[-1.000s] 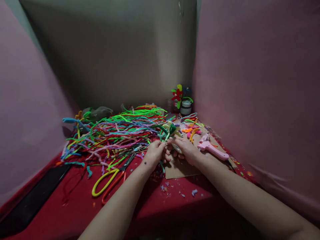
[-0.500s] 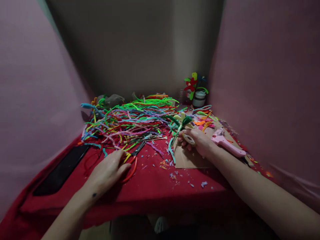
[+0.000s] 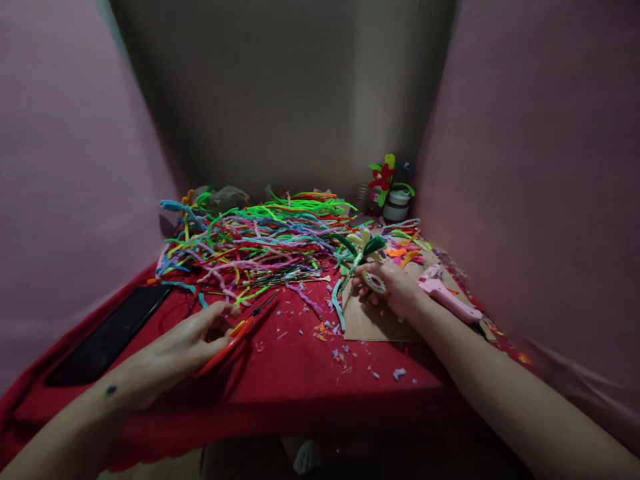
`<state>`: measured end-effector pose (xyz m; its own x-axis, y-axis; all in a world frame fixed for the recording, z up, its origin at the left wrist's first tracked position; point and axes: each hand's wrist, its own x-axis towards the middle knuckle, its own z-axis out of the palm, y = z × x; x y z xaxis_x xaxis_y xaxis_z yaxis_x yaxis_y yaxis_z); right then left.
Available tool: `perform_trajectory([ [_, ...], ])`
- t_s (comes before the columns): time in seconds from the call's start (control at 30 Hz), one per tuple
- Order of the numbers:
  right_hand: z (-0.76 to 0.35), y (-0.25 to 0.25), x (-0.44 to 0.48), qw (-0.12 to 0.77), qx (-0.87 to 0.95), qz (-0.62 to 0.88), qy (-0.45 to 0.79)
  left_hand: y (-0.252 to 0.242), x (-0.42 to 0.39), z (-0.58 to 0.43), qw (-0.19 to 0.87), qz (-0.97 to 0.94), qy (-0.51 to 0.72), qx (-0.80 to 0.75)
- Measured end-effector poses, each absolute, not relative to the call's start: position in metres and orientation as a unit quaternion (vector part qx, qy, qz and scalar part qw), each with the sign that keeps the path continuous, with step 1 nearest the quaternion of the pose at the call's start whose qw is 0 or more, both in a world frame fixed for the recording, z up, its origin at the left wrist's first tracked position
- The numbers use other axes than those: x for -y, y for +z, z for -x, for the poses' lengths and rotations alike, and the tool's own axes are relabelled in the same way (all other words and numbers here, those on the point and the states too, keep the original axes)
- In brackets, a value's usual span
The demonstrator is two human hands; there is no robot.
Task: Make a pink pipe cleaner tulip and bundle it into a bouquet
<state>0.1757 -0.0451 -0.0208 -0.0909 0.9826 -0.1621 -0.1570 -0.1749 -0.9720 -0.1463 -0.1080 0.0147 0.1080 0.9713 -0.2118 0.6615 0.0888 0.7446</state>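
Your left hand, in the lower left of the frame, curls its fingers around the orange handles of a pair of scissors. The scissors lie low over the red surface, their dark blades pointing up and right toward the centre. Right of centre, your right hand is clenched on a pipe-cleaner flower, gripping the green stem so that the pale petals and dark green leaves stand above the knuckles. A small white tape roll sits against the same fingers. That hand rests on a sheet of cardboard; just to its right lies a pink glue gun. A tangled heap of pipe cleaners in green, blue, pink and orange fills the middle of the frame behind both hands. A small pot of finished flowers stands in the far corner, upper right of the heap. A flat black slab lies at the left edge. Coloured clippings are scattered between your hands.
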Motion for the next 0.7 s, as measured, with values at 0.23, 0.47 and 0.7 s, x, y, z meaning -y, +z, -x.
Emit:
perform_trajectory([
  [0.23,-0.177,-0.020,0.045,0.477,0.426,0.473,0.606,0.014,0.123,0.084,0.601,-0.613,0.218,-0.464],
  [0.47,-0.177,-0.020,0.045,0.484,0.424,0.454,0.616,0.022,0.101,0.027,0.674,-0.631,0.177,-0.341],
  [0.7,-0.178,-0.026,0.041,0.488,0.428,0.461,0.605,0.020,0.080,0.016,0.696,-0.616,0.133,-0.344],
])
